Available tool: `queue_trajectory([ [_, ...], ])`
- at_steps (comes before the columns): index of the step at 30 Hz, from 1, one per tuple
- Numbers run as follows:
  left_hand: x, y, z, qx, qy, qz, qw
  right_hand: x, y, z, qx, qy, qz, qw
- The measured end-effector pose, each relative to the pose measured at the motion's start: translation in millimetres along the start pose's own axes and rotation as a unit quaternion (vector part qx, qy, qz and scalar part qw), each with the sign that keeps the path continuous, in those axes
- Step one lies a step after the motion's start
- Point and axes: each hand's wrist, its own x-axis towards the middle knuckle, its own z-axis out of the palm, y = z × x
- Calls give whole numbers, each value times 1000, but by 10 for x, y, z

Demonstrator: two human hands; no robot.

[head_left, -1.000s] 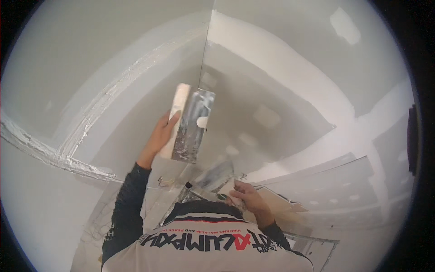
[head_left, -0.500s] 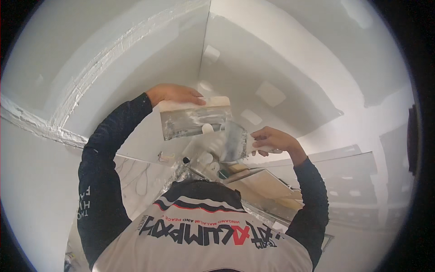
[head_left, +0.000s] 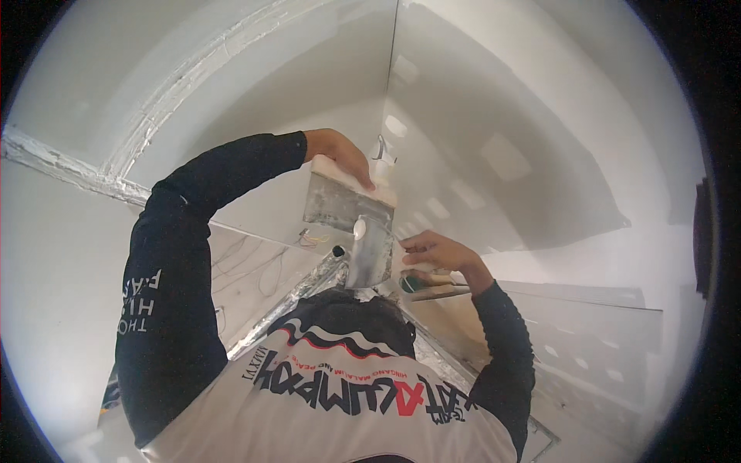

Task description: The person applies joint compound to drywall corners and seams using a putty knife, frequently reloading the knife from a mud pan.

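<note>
The wide blade [head_left: 328, 202] is up in front of the person, held in the left hand [head_left: 346, 157]. It leans down to the right and has gray smears on it. Its pale handle [head_left: 332, 170] runs along the top long edge. The left hand is bent over that handle, closed on it, with the fingers pointing down to the right.

The small blade [head_left: 372, 266] is just below, by the bottom right corner of the wide blade. The top of the small blade overlaps the bottom edge of the wide one. I cannot tell if they touch. A little white spot [head_left: 360, 228] shows where they meet.

The right hand [head_left: 441, 253] is at the right side of the small blade. Its fingers are curled and partly closed at the small blade's grip end, and they seem to have hold of it. The grip is mostly hidden.

Two walls meet at a thin dark corner line [head_left: 391, 69]. The left wall has a rough white strip [head_left: 143, 143]. The right wall has pale patches [head_left: 505, 157]. Some wires [head_left: 312, 238] stick out left of the small blade. The person's shirt [head_left: 340, 432] is white, with black sleeves [head_left: 174, 247].
</note>
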Motion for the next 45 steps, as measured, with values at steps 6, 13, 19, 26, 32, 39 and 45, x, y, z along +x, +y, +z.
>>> queue_trajectory([
  [6, 301, -37, -18, 47, -78, -120, 989, 406, 90, 209, 139, -53, -78, 986],
  [13, -111, -1431, 497, 106, 209, 57, 970, 59, -612, 382, 246, 53, -222, 942],
  [19, -6, -1244, 1400, -4, 270, 52, 961, -347, -1794, 160, 253, 336, -357, 834],
  [26, 373, -1717, 1801, -201, 310, 126, 920, 135, -4766, -286, -107, 498, -593, 624],
  [32, 339, -1598, 1864, -321, 302, 169, 882, 503, -6577, -1638, -505, 731, -418, 187],
  [39, 449, -1876, 1972, -398, 264, 112, 872, 607, -7148, -1944, -454, 792, -360, 193],
  [45, 219, -1894, 2142, -400, 301, 141, 854, 761, -7257, -2054, -485, 790, -335, 170],
])
